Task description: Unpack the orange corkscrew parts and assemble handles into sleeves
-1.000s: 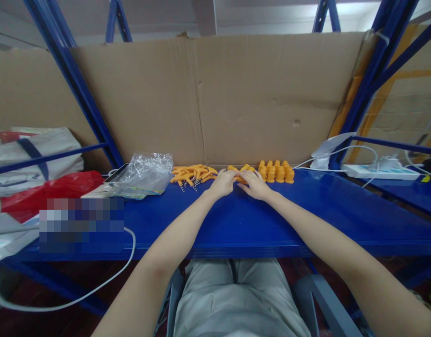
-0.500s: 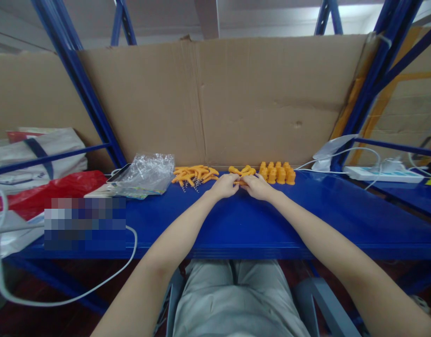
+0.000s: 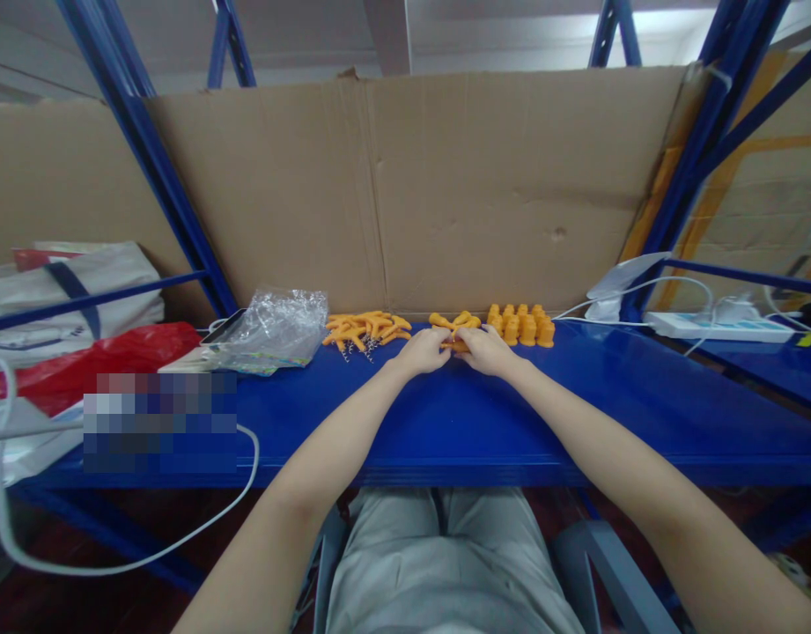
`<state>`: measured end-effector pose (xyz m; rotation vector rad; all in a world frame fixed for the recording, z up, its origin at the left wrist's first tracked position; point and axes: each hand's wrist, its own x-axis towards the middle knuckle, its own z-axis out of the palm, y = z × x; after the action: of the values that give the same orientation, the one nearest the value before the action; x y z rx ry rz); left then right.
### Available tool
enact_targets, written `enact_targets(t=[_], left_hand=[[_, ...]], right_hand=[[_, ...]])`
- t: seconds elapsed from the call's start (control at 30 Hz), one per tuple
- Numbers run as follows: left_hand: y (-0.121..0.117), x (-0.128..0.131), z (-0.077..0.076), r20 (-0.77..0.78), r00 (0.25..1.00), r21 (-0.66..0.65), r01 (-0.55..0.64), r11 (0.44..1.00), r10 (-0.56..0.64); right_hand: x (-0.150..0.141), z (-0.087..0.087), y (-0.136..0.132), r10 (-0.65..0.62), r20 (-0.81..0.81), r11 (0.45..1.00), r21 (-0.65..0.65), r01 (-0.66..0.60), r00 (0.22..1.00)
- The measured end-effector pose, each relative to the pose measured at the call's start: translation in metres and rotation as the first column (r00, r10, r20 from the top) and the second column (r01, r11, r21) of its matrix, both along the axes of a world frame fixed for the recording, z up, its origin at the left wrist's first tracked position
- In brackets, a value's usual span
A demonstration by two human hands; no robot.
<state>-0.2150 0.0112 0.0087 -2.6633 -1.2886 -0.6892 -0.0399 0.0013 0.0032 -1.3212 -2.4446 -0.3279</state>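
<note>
L hand (image 3: 423, 352) & R hand (image 3: 485, 351) meet abt mid-table, fingers curled in, both closed on a small orange plastic-looking piece (image 3: 456, 345) held btwn their fingertips. Most of it's covered by the fingers, so can't tell its full shape or exactly which fingertips press. It's twd the back of the shiny blue tabletop (image 3: 445, 423). Just behind the hands: a few orange branching pcs w/ rounded ends (image 3: 469, 318). Near L hand, on its outer side: loose pile of orange Y-shaped pcs w/ silver metal spirals (image 3: 360, 327), some spirals pointing twd the front edge. Just beside R hand: upright orange knobbed blocks (image 3: 527, 330) in tight rows. Left of the pile, a crumpled clear plastic bag (image 3: 283, 326); further L, a red plastic bag (image 3: 114, 352). Tall brown cardboard panel (image 3: 458, 194) stands behind. Far R: white power strip (image 3: 715, 327).
</note>
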Motion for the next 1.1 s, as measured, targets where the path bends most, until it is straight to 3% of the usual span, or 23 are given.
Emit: enact_targets(t=[0.27,0.53,0.73,0.9,1.0,1.1], left_hand=[[0.003,-0.004,-0.001,-0.028,0.999,-0.012,0.017,1.000,-0.018],[0.004,-0.002,-0.001,0.028,0.999,-0.051,0.040,0.998,-0.038],[0.006,-0.002,0.001,0.173,0.985,-0.235,0.027,0.972,0.015],[0.013,-0.004,0.003,0.343,0.934,-0.473,0.085,0.877,0.094],[0.014,-0.006,0.005,0.387,0.916,-0.501,0.117,0.858,0.101],[0.013,-0.006,0.006,0.380,0.921,-0.459,0.106,0.882,0.087]], right_hand=[[0.001,0.001,0.002,0.020,0.012,0.994,-0.105,-0.019,1.000],[-0.001,0.007,-0.006,-0.069,0.045,0.996,-0.054,0.072,0.997],[-0.004,0.009,-0.007,-0.058,0.084,0.998,0.018,0.057,0.995],[-0.005,0.011,-0.007,-0.039,0.117,0.997,0.071,0.031,0.992],[-0.006,0.012,-0.009,-0.027,0.145,0.996,0.091,0.014,0.989],[-0.007,0.013,-0.011,-0.019,0.150,0.995,0.096,0.005,0.989]])
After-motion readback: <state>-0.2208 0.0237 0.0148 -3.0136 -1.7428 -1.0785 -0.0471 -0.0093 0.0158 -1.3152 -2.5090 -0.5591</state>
